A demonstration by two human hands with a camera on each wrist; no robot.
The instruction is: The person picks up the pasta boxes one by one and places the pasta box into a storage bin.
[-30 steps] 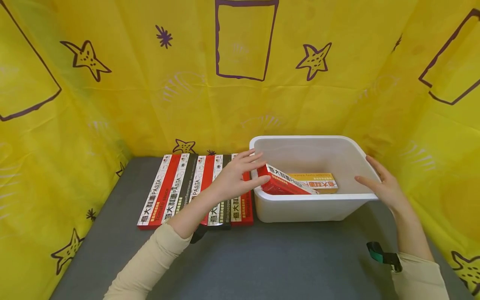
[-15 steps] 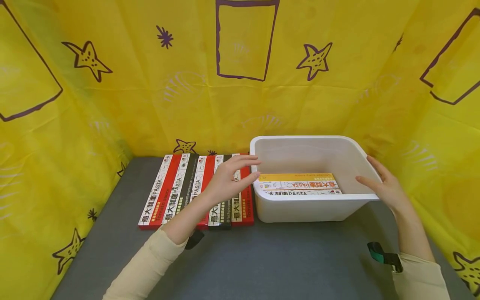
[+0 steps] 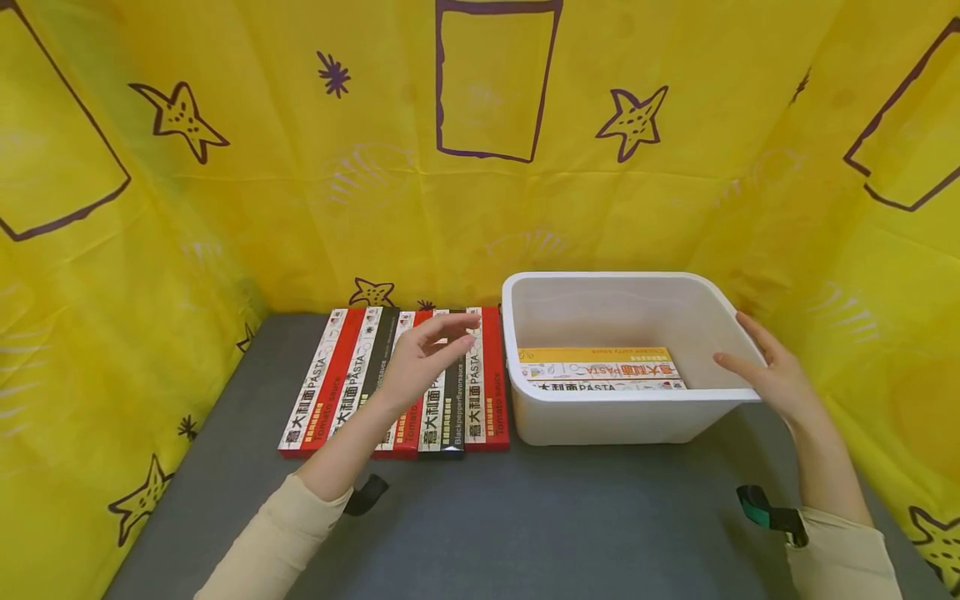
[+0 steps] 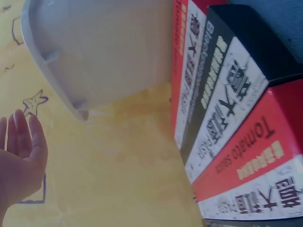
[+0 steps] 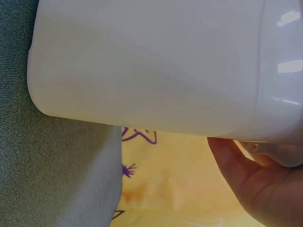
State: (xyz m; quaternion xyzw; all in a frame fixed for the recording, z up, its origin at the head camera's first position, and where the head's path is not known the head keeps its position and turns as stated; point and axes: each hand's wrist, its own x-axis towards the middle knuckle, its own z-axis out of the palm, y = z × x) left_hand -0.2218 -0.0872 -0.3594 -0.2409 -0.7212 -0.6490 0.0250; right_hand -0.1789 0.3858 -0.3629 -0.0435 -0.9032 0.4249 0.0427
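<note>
My left hand (image 3: 408, 362) hovers over a row of pasta boxes with nothing in its fingers, which are loosely bent. In the left wrist view its fingers (image 4: 23, 137) stay apart from the boxes. Below it lie red-and-white tomato sauce pasta boxes (image 3: 496, 392) and black-and-white black pepper ones (image 3: 453, 437). My right hand (image 3: 776, 375) grips the right rim of a white plastic bin (image 3: 607, 421), thumb inside and fingers outside. Inside the bin lie a yellow-and-white chicken curry pasta box (image 3: 585, 356) and, nearer me, a second pasta box (image 3: 592, 386), partly hidden by the front wall.
The dark grey tabletop (image 3: 555, 525) stretches in front of the bin and boxes. Yellow cloth (image 3: 360, 225) with purple starfish drawings hangs behind and on both sides. A black strap (image 3: 367, 496) dangles from the left wrist, another (image 3: 768, 512) from the right.
The red pasta box that leaned in the bin has dropped flat beside the yellow one. My left hand has moved left, from the bin's rim to above the row. The right hand stays put.
</note>
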